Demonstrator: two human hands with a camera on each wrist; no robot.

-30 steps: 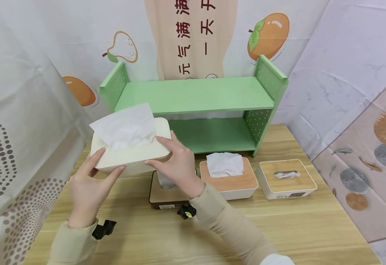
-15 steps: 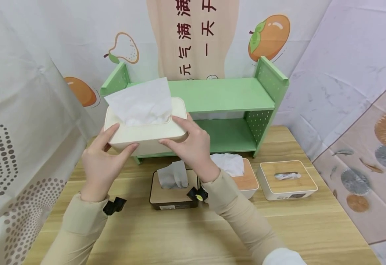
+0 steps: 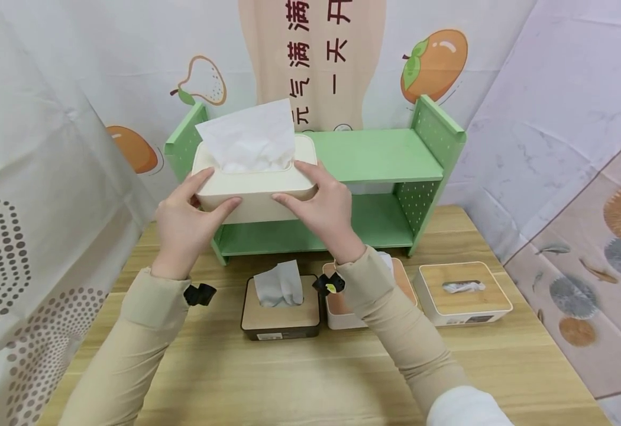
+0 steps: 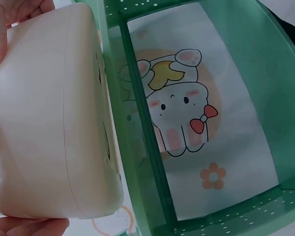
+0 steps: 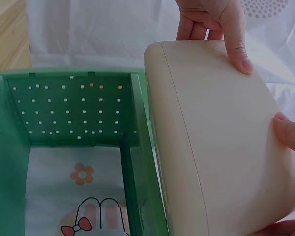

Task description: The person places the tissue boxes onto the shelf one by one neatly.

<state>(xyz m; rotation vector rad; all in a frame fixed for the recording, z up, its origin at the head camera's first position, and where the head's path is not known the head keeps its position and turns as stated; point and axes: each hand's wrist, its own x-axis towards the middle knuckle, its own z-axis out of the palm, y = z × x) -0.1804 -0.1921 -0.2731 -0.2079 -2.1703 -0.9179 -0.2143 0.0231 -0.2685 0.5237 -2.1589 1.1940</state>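
Note:
Both hands hold a cream tissue box (image 3: 257,204) with a white tissue standing up from its top slot. My left hand (image 3: 185,222) grips its left end, thumb on the front face. At the other end my right hand (image 3: 329,207) grips it in the same way. The box is raised in front of the left part of the green shelf's upper board (image 3: 374,155), over the board's front edge in the head view. In both wrist views the box's smooth underside (image 4: 32,118) faces the camera, close to the green frame; whether they touch I cannot tell.
On the wooden table (image 3: 268,378) stand a black-edged tissue box (image 3: 281,316), a white box with an orange-brown lid (image 3: 406,284), partly behind the right forearm, and a white box with a bamboo lid (image 3: 465,296). The shelf's lower board (image 3: 379,222) lies beneath the held box.
Both hands have carried the cream tissue box up and to the right, from the shelf's left side to in front of its upper board. The boxes on the table stay put.

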